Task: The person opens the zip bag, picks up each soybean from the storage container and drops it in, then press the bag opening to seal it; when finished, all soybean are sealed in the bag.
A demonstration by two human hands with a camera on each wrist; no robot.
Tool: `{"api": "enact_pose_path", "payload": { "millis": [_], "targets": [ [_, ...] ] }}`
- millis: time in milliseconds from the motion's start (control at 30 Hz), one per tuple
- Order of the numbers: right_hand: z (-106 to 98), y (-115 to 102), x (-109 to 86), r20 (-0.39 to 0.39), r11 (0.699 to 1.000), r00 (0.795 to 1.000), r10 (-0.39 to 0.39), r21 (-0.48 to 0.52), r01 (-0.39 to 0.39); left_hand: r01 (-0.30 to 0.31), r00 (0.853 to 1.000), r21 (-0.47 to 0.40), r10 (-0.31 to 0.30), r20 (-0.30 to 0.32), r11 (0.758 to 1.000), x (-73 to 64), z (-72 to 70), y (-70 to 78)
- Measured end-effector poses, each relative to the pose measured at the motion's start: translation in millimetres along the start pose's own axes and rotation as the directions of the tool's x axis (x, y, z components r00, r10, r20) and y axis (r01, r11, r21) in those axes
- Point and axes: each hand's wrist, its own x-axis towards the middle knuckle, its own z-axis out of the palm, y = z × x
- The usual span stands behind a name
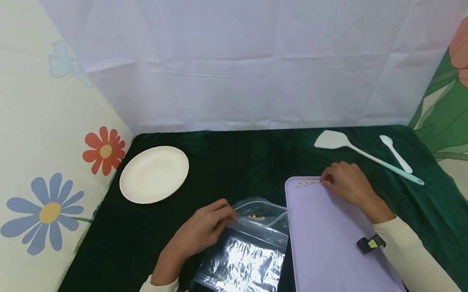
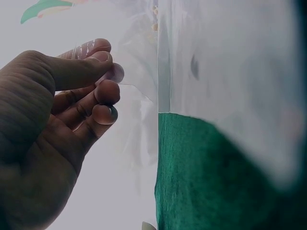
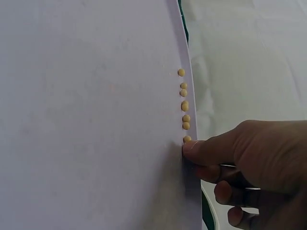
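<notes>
My left hand (image 1: 204,223) pinches the upper left edge of a clear zip-top plastic bag (image 1: 241,261), thumb against fingers. Its mouth stands partly open, and a few small yellow beans (image 1: 256,217) lie inside near the top. At the far edge of a lilac tray (image 1: 324,247), my right hand (image 1: 349,183) reaches down with bent fingers. Several round yellow beans (image 3: 185,106) sit in a row along that rim in the right wrist view. The thumb tip is right at the last bean of the row; I cannot tell whether one is between thumb and forefinger.
A white oval plate (image 1: 154,174) lies at the back left of the dark green cloth (image 1: 235,164). Behind the tray at the right are a spatula (image 1: 334,140) with a mint handle and a small white spoon (image 1: 395,153). A white sheet (image 1: 229,75) hangs behind.
</notes>
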Motion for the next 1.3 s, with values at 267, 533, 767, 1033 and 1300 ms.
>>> {"api": "enact_pose_path", "payload": {
  "millis": [267,533,767,1033,1300],
  "targets": [
    [-2,-1,-2.6,0.015,1.0,1.0,0.006,0.016,-0.007,-0.002,1.0,0.007,0.002,0.0,1.0,0.1,-0.4,1.1],
    [-14,-28,-3.0,-0.031,0.858,0.999,-0.033,0.512,0.044,-0.001,1.0,0.012,0.001,-0.003,1.0,0.9,-1.6,0.9],
    [-17,-81,-5.1,-0.024,0.639,0.977,-0.211,0.753,0.156,0.003,1.0,0.003,-0.003,-0.002,1.0,1.1,-0.4,-0.1],
    [-12,-106,-4.7,0.027,0.576,0.96,-0.277,0.805,0.143,0.005,1.0,0.0,-0.005,-0.003,1.0,-0.2,0.8,-0.6],
    [-21,-86,-4.9,-0.071,0.697,0.981,-0.181,0.695,0.179,0.0,1.0,0.002,0.0,0.001,1.0,0.5,0.2,0.1]
  ]
}}
